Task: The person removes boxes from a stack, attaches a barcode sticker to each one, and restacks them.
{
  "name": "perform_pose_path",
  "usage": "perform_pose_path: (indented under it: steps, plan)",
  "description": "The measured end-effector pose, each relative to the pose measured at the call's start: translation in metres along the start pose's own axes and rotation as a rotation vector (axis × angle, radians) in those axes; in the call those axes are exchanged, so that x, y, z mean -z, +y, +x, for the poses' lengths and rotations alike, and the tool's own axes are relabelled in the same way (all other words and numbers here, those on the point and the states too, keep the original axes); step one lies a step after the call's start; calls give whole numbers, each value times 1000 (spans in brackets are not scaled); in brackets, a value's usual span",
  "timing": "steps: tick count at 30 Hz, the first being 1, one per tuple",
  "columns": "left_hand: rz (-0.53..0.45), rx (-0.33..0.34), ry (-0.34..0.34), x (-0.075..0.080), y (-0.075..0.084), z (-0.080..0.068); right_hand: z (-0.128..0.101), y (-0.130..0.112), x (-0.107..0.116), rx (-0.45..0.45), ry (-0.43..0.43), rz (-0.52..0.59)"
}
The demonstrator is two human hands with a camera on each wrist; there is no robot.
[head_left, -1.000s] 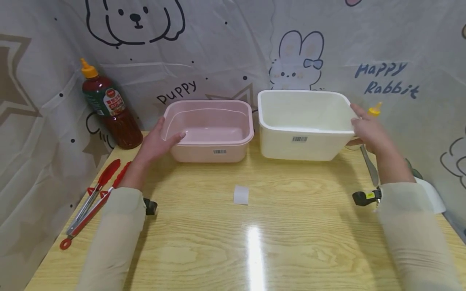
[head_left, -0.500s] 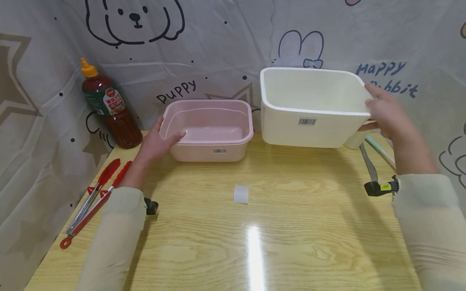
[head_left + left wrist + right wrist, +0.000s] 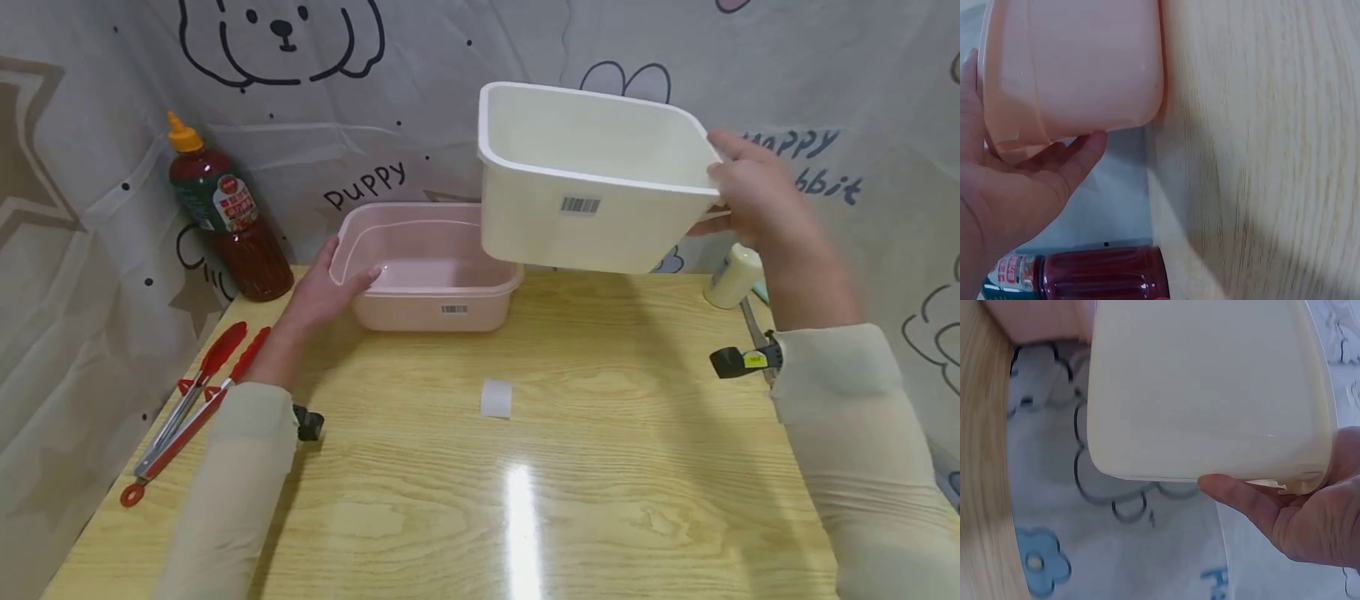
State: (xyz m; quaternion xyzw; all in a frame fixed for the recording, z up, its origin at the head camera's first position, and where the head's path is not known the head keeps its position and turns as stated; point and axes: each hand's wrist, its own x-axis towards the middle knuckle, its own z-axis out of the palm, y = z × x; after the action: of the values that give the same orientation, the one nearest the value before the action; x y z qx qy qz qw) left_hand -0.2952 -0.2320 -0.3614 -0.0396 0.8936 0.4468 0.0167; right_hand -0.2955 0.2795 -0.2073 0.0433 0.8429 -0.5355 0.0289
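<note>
My right hand [image 3: 757, 187] grips the right end of a white plastic storage bin [image 3: 577, 217] and holds it in the air, tilted a little. In the right wrist view the fingers reach under the rim of that bin [image 3: 1210, 394]. The white bin overlaps the right part of a pink plastic bin [image 3: 420, 310] in the head view. That pink bin stands at the back of the table. My left hand [image 3: 318, 292] holds its left end, thumb over the rim. The left wrist view shows fingers against the outer wall of the pink bin [image 3: 1091, 69].
A red sauce bottle [image 3: 236, 217] leans at the back left. Red-handled tongs [image 3: 195, 408] lie at the left edge. A small white paper square [image 3: 497, 399] lies mid-table. At the right, a cream bottle [image 3: 733, 275] stands by a grey utensil [image 3: 752, 323].
The white bin has come up off the table and then moved left toward the pink bin, carried by my right hand. This uncovers the cream bottle. My left hand stays on the pink bin.
</note>
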Motion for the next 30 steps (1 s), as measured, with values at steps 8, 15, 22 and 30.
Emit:
perform_pose_path:
  steps: [8,15,22,30]
  plan:
    - [-47,-18,-38,2,-3,0,1,-30,-46,106,-44,35]
    - [-79,-62,-32,2,-7,0,1,-56,-85,116,-99,52]
    - [-108,-57,-37,2,-12,0,6,-64,-124,170,-147,85]
    - [-148,-108,-69,4,-19,1,11,-62,-150,194,-189,101]
